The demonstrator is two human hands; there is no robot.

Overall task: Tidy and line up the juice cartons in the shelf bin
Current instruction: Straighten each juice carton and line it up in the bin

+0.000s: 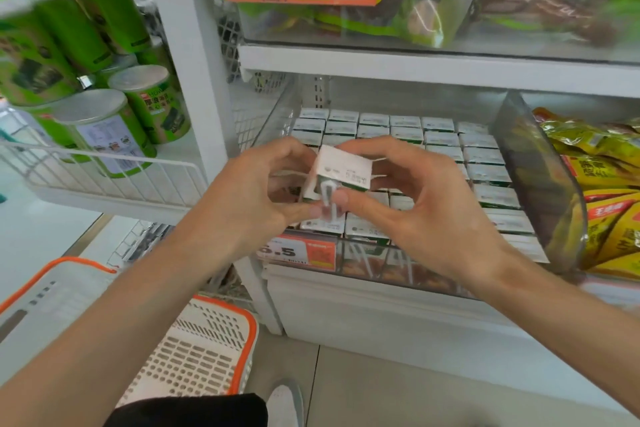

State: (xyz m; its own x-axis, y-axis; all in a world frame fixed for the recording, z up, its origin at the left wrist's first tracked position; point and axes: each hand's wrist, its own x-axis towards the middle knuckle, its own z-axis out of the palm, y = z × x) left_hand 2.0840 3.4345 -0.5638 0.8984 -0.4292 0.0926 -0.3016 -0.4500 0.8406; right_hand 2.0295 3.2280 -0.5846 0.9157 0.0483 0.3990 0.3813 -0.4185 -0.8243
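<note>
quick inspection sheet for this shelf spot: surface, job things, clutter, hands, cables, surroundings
surface: clear-walled bin on a white shelf, price tag at its front
job's things: cartons stand in tidy rows in the bin; one held carton is tilted above them, straw side toward the camera
clutter: nothing seen
grippers: left hand and right hand both grip the held carton
cables: nothing seen
surroundings: green cans on the wire shelf to the left, yellow packs to the right, bags on the shelf above, orange-rimmed basket on the floor
</note>
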